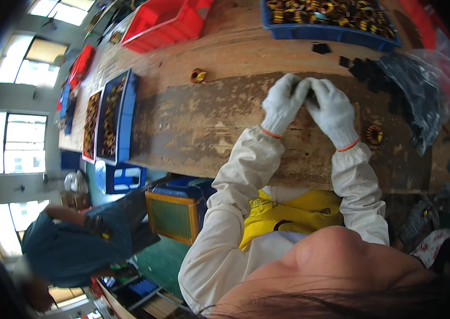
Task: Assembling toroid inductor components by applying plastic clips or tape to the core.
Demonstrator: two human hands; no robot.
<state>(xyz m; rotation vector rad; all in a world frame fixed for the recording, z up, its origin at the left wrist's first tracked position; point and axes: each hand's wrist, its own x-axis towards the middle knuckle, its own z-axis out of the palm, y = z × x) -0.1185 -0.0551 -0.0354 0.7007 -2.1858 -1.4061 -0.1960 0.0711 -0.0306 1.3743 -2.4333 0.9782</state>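
My left hand [282, 103] and my right hand [332, 109], both in white knit gloves with orange cuffs, meet over the worn wooden table [198, 127]. Their fingers are closed and the fingertips press together. Whatever they pinch, if anything, is too small and hidden to name. To the right of my right hand lies a ring-shaped coil [375, 135] wound with copper wire on a yellow core. A similar coil [198, 76] sits farther off to the left. Small black square pads [368, 73] are scattered beyond my right hand.
A blue bin [331, 35] full of coils stands at the far side. Left of it is a red bin [163, 32]. A blue tray [125, 117] with coils sits near the left end. A clear plastic bag [414, 90] lies at right. Another person [78, 239] is at lower left.
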